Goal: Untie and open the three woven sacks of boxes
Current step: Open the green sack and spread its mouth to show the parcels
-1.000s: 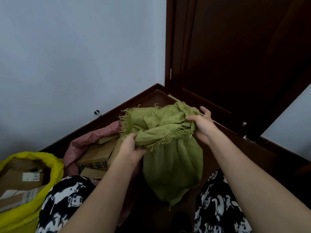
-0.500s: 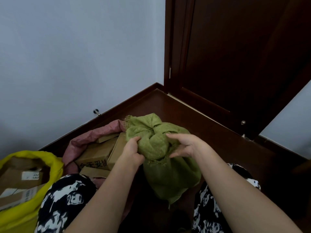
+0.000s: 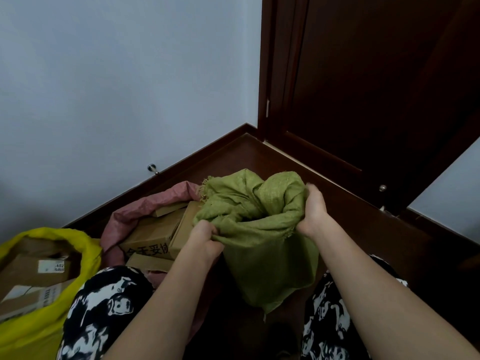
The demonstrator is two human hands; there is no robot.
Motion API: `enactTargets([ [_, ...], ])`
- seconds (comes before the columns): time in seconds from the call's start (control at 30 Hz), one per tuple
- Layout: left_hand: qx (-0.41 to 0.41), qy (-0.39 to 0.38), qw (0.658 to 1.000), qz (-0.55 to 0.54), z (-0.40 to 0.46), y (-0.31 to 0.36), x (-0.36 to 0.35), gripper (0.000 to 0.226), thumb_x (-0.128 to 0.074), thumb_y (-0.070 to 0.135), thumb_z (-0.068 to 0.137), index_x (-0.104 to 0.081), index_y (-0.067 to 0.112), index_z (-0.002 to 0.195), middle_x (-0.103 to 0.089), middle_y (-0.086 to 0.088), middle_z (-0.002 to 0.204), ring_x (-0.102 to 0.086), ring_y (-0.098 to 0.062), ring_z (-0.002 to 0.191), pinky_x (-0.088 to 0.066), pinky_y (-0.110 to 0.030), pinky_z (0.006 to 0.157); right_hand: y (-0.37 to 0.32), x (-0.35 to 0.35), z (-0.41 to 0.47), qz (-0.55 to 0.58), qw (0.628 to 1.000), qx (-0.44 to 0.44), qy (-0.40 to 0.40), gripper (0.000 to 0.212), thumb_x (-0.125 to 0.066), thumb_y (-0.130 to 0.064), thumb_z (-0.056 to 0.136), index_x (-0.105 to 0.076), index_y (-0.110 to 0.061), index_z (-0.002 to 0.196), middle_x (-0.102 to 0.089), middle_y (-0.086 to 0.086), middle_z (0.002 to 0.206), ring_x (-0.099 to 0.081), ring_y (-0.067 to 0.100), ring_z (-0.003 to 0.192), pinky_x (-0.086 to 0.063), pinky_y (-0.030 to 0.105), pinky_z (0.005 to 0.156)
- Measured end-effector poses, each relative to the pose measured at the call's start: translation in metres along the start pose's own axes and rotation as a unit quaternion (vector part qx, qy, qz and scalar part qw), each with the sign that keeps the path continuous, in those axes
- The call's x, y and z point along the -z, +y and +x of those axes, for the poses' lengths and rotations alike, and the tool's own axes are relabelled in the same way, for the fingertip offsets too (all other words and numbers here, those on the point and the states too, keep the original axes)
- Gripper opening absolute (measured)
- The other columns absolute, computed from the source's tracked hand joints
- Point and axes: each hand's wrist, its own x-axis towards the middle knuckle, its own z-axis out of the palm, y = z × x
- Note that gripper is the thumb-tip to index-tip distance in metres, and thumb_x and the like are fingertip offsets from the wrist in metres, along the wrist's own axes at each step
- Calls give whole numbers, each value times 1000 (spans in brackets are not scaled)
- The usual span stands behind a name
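Dark wooden floor [image 3: 337, 203], a pale blue wall [image 3: 117, 87] and a dark door [image 3: 376, 87] frame the corner where this is playing out.

Two sacks look dealt with already. The yellow sack [image 3: 85, 245] at far left gapes wide, cardboard boxes with white labels [image 3: 49, 268] plain to see inside. Next to it the pink sack [image 3: 145, 206] is peeled open too, brown boxes [image 3: 150, 235] stacked in its mouth, one printed with black characters.

Now the last one: the green sack [image 3: 259, 229] sits between the person's knees, just beside the pink one. The left hand [image 3: 205, 237] grips the near-left edge of its rim, fingers curled into the cloth. The right hand [image 3: 311, 211] clutches a bunch of fabric on the right side. Between them the mouth is parting, a dark hollow showing, with frayed weave flopped over the far side.

No tie is visible on it, so the knot seems undone. What's inside? Too dark to tell. My read: only spreading this mouth fully remains.
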Motion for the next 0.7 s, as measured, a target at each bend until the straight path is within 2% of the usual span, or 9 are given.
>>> enactTargets([
  [0.07, -10, -39, 999, -30, -3, -4, -4, 52, -34, -2, 81, -48, 6, 130, -54, -22, 123, -57, -40, 105, -49, -56, 86, 1, 4, 11, -90, 996, 28, -11, 103, -81, -58, 59, -28, -30, 143, -52, 13, 128, -57, 37, 111, -49, 59, 89],
  [0.13, -10, -76, 996, -35, -4, -2, -7, 42, -45, 12, 86, -53, 9, 127, -59, -21, 118, -60, -39, 103, -51, -55, 81, 1, 7, 13, -249, 961, 117, 14, 108, -86, -34, 66, -9, -43, 141, -40, 7, 130, -48, 29, 118, -46, 52, 98],
  [0.2, 7, -79, 997, -2, 0, -2, -9, 40, -52, 17, 91, -49, 10, 131, -60, -20, 115, -62, -36, 98, -53, -52, 68, 2, 7, 16, -324, 926, 191, 31, 85, -76, -15, 79, -21, -40, 139, -44, 7, 129, -52, 26, 114, -50, 50, 96],
  [0.3, 19, -54, 996, 70, 5, -5, -8, 35, -50, 7, 95, -45, 7, 130, -59, -20, 103, -62, -32, 85, -52, -45, 59, 5, 8, 23, -293, 930, 219, 27, 33, -59, -20, 94, -55, -14, 126, -64, 7, 116, -63, 25, 106, -54, 46, 92],
  [0.4, -28, 27, 975, 219, 14, -3, -10, 60, -61, 6, 88, -31, 6, 140, -51, -18, 114, -59, -29, 96, -55, -41, 69, 2, 11, 20, -205, 956, 209, -18, 23, -58, -27, 95, -65, -12, 112, -69, 9, 106, -67, 23, 98, -56, 40, 85],
  [0.47, -105, 132, 923, 345, 18, 3, -12, 88, -74, 11, 77, -16, 17, 144, -33, -16, 132, -44, -33, 119, -50, -45, 91, -5, 13, 18, -161, 964, 204, -57, 17, -63, -27, 92, -67, -13, 100, -71, 9, 101, -70, 23, 93, -57, 37, 79],
  [0.53, -203, 161, 849, 460, 18, 9, -20, 99, -77, 14, 71, -13, 26, 145, -20, -11, 143, -26, -33, 131, -36, -46, 106, -11, 17, 18, -170, 959, 207, -92, 20, -70, -27, 86, -68, -11, 97, -73, 10, 98, -71, 25, 92, -58, 38, 80],
  [0.6, -306, 116, 783, 529, 21, 16, -32, 95, -74, 15, 73, -16, 32, 147, -18, -7, 148, -21, -32, 136, -27, -48, 110, -14, 17, 16, -200, 949, 206, -130, 16, -73, -21, 82, -67, -9, 90, -72, 11, 93, -69, 28, 91, -58, 39, 80],
  [0.7, -407, -20, 668, 623, 22, 24, -57, 101, -76, 16, 74, -12, 40, 149, -16, -3, 154, -21, -33, 139, -26, -52, 110, -22, 14, 11, -226, 931, 211, -193, 16, -73, -4, 78, -62, -15, 77, -69, 10, 89, -67, 28, 87, -57, 41, 81],
])
